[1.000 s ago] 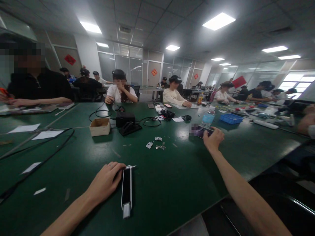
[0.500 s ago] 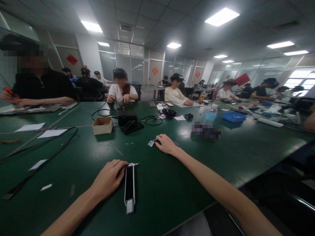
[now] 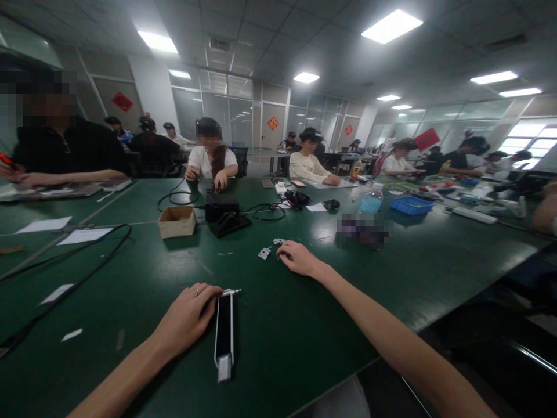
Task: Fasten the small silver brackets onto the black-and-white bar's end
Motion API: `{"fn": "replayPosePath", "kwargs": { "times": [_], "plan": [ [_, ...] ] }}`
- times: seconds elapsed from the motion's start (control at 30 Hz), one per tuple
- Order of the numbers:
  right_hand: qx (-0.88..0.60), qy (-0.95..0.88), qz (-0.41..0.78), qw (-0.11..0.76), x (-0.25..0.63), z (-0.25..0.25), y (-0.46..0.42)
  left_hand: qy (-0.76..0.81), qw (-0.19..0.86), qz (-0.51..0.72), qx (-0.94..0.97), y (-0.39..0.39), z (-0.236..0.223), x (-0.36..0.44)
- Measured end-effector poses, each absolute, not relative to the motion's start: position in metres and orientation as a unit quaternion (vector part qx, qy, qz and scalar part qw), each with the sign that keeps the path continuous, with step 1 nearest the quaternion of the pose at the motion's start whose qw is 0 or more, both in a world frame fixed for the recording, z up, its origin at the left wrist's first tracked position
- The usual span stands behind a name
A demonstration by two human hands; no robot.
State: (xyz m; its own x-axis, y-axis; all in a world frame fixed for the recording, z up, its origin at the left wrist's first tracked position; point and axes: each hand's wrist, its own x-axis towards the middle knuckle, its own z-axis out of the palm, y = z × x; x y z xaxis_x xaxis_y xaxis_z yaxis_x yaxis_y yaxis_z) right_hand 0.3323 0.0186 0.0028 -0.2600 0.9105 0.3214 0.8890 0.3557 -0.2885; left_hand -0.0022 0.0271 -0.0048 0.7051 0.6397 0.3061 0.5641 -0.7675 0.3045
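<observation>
My left hand (image 3: 191,313) rests on the green table (image 3: 287,342), its fingers curled round the far end of a long white-framed bar (image 3: 224,331). The bar has a dark middle, a pale block at the near end and a thin metal pin across the far end. Further forward, my right hand (image 3: 299,258) is lowered to the tabletop with bent fingers pressed together over small metal pieces (image 3: 279,256). Whatever is between those fingertips is too small to name. Flat silvery plates with holes (image 3: 264,253) lie just left of them.
Beyond the plates stand an open cardboard box (image 3: 177,222) and a black box with a stand (image 3: 221,209), with cables around. A phone (image 3: 363,232) with blurred edges, a water bottle (image 3: 371,200) and a blue tray (image 3: 412,205) are at right. Several people sit around the tables.
My right hand has let go of the phone and moved left to the small metal pieces, then shifted slightly there. My left hand stays at the bar.
</observation>
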Motion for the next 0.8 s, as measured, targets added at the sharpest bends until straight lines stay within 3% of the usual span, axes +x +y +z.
{"fn": "replayPosePath", "kwargs": {
  "times": [0.4, 0.8],
  "plan": [
    [-0.613, -0.771, 0.027, 0.169, 0.344, 0.004, 0.022, 0.323, 0.095, 0.191, 0.922, 0.027, -0.004, -0.003],
    [-0.585, -0.780, 0.011, 0.222, 0.363, 0.004, 0.023, 0.325, 0.078, 0.188, 0.924, 0.020, 0.003, 0.002]
  ]
}}
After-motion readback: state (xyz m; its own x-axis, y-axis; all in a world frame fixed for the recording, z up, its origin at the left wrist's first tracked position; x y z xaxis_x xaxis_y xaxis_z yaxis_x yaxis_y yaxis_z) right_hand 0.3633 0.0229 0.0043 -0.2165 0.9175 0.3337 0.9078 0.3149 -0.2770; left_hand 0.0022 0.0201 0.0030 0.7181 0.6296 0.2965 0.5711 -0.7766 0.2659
